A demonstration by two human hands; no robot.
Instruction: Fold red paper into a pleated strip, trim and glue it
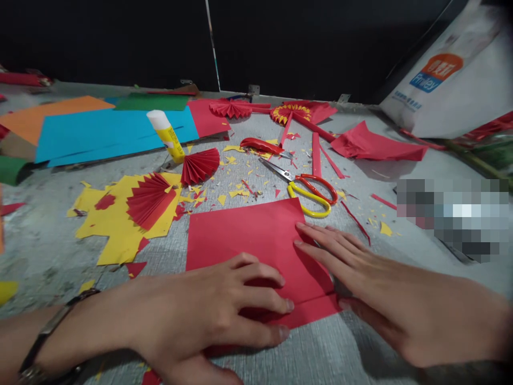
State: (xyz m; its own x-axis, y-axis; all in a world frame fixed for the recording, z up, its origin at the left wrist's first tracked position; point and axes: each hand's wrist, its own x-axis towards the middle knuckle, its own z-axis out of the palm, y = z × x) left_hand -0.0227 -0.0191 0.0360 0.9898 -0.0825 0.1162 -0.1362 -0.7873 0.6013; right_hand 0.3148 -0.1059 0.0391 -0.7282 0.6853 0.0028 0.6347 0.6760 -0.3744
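Note:
A sheet of red paper [244, 235] lies on the table in front of me, with a crease or folded strip along its near edge. My left hand [224, 305] rests on its lower part, fingers spread and pressing down. At the paper's right edge is my right hand [360, 267], its fingers stretched out and touching that edge. Just beyond the sheet lie scissors [294, 182] with one red and one yellow handle. A pleated red paper fan [148, 200] sits on cut yellow paper [116, 248] to the left. Another small red fan [200, 166] leans by an upright glue stick [166, 136].
A red-handled cutter [260, 145] lies among paper scraps. Blue paper [116, 133] and orange paper [60, 112] spread at the back left. Further back are a red pleated piece [230, 108] and a red-and-yellow rosette [290, 113]. A white plastic bag [452, 101] stands at the right, before a dark panel.

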